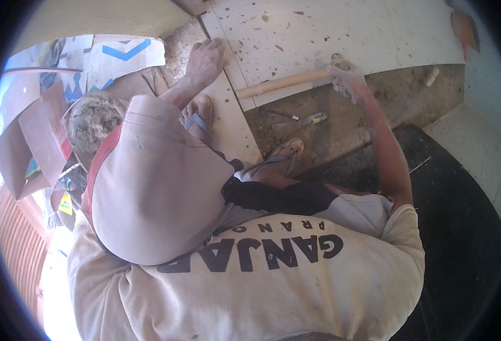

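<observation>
My right hand (348,82) is closed around the head end of a hammer; its pale wooden handle (284,83) points left, low over a large white tile (318,28) spotted with dirt. Most of the hammer's head is hidden in my fingers. My left hand (205,61) rests near the tile's left edge, fingers stretched forward and slightly bent, holding nothing that I can see. Beneath it runs a narrower pale tile strip (236,122). My sandalled left foot (199,113) is on that strip. A dusty hand tool (301,121) lies on bare ground between my feet and the hammer.
Bare brown ground (341,119) borders the tile's near edge, with a small pale chip (432,77) on it. A black sheet (449,227) covers the floor at right. Folded cardboard (34,142) and printed sheets (119,59) are at left. My grey-clad knee (148,170) blocks part of the view.
</observation>
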Demonstrator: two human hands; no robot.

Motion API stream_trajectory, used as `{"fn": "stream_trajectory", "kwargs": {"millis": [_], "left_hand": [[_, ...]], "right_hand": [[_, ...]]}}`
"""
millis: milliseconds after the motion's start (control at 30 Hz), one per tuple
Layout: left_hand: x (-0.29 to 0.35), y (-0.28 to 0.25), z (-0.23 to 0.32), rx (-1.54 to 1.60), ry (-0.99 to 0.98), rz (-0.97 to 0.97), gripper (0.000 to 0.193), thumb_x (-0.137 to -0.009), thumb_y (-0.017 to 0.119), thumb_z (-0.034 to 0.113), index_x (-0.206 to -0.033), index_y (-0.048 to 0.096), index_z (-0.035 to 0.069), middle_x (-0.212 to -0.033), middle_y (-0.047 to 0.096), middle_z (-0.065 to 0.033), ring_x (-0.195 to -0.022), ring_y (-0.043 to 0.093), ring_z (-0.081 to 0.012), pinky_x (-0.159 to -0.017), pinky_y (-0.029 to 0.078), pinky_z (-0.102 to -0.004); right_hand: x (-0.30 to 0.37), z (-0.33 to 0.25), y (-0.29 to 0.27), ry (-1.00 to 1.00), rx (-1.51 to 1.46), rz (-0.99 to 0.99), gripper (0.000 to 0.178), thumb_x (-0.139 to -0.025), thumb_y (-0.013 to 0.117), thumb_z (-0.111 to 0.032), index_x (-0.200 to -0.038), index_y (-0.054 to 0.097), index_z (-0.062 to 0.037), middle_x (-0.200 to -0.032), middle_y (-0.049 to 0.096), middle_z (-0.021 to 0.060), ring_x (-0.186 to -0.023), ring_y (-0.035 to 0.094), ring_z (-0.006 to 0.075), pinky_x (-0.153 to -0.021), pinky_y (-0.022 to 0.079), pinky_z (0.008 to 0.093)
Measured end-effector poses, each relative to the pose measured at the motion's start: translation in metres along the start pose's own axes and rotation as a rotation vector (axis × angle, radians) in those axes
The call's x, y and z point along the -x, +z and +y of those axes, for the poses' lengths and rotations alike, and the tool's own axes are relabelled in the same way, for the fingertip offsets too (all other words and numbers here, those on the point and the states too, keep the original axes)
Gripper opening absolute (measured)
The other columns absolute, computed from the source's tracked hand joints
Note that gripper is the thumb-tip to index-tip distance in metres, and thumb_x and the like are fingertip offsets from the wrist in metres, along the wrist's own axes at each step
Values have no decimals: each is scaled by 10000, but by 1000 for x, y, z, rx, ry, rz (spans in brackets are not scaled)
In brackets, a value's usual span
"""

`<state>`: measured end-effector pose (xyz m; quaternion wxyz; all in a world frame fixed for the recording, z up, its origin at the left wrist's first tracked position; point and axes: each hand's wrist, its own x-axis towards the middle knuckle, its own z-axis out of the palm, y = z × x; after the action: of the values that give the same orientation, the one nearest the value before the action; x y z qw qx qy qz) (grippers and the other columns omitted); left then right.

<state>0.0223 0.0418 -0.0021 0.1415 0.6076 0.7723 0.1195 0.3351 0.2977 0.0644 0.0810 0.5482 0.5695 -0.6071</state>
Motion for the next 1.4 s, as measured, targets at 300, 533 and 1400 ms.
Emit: {"fn": "stream_trajectory", "kwargs": {"millis": [300, 533, 1400], "left_hand": [[-1, -2, 5, -17, -16, -1, 260, -864, 692, 231, -1036, 649, 41, -1168, 608, -105, -1129, 582, -277, -959, 445, -440], [2, -2, 0, -12, -59, -86, 378, -885, 649, 299, -1150, 650, 29, -1308, 605, -125, -1211, 570, -300, -1037, 430, -441], [15, 5, 13, -64, -65, -155, 563, -951, 579, 277, -1370, 460, -80, -1444, 441, -230, -1392, 401, -359, -1167, 298, -501]], "right_hand": [[-16, 19, -8, -51, -10, -32, 359, -841, 806, -262, -1068, 649, -33, -774, 574, -4, -562, 512, 62, -467, 464, 249], [-16, 7, -3, -99, -56, -69, 357, -837, 811, -255, -1059, 647, -29, -777, 577, -2, -566, 514, 64, -479, 449, 249], [-82, -75, 52, -215, -284, 32, 301, -833, 818, -285, -998, 676, -78, -751, 591, -18, -546, 513, 68, -490, 434, 243]]}}
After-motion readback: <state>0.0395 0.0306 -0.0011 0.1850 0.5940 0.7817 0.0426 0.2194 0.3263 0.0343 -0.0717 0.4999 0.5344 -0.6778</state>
